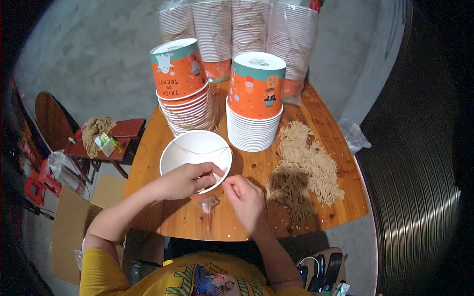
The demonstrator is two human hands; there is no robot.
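A white-lined paper bucket (190, 140) sits tilted at the near middle of the table, its mouth facing me. A thin tan cord (200, 152) lies in a curve across its inside. My left hand (187, 181) reaches over the near rim, fingers bent together inside the bucket; whatever they pinch is too small to make out. Just outside the rim on the right, my right hand (244, 197) has thumb and forefinger pressed together, and what lies between them cannot be made out. Below the bucket lies a small clear plastic bag (208, 203).
Upside-down stacks of orange-and-green buckets stand behind, one left (180, 81) and one right (256, 93). Tall bagged bucket stacks (212, 29) line the wall. Bundled tan cords (308, 160) lie at the right on the wooden table (247, 222). A red bench (106, 153) stands left.
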